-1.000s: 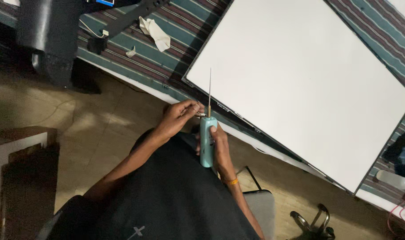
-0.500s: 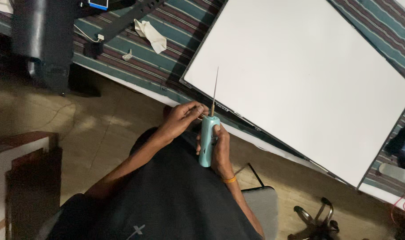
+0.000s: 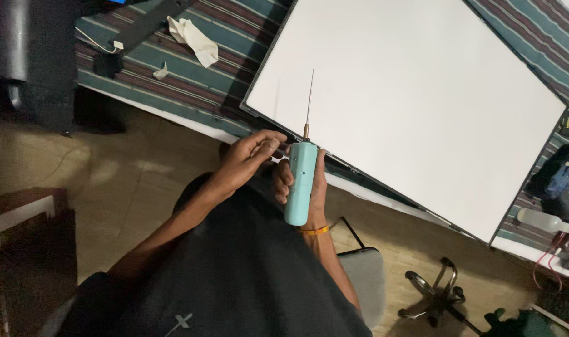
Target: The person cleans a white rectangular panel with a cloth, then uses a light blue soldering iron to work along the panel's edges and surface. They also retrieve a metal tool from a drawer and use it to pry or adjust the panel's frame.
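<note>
Right hand [image 3: 309, 187] clamped on the teal electric screwdriver [image 3: 300, 182], left hand [image 3: 250, 159] loosely curled just beside; its long bit [image 3: 309, 100] risks scratching the white panel [image 3: 415, 106].

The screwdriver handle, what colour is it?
Light teal. The screwdriver sits in the right hand, clearest in the head view.

The right hand [image 3: 309, 187] grips a pale teal electric screwdriver [image 3: 300, 184], its long thin bit pointing to 12 o'clock over a large white panel [image 3: 409, 100]. The left hand [image 3: 247, 159], at 9 o'clock, pinches its fingertips near the screwdriver's top.
</note>
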A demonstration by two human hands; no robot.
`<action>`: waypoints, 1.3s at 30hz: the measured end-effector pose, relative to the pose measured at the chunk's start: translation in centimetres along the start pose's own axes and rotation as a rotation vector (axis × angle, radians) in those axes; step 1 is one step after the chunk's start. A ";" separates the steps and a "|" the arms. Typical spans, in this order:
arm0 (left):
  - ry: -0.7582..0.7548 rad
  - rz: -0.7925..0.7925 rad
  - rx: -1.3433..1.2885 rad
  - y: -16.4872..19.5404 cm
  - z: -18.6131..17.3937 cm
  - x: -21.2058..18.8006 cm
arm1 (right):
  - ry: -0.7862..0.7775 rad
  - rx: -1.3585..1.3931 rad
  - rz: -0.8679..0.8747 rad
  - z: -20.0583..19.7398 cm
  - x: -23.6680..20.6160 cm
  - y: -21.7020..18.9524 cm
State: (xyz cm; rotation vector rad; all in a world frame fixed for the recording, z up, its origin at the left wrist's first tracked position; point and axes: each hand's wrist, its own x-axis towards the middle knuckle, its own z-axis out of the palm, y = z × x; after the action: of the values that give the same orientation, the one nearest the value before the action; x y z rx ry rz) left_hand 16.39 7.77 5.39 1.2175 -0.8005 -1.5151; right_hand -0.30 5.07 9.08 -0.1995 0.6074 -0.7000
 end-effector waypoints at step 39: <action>0.071 0.270 -0.055 1.9 0.0 -1.0 | -0.004 -1.208 -0.340 1.3 -0.5 2.4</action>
State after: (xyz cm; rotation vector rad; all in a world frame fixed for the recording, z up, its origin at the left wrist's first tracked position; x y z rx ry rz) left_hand 16.97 8.17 7.46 1.0699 -0.8347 -1.2592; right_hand 1.49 7.17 9.42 -1.4472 0.9457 -0.5741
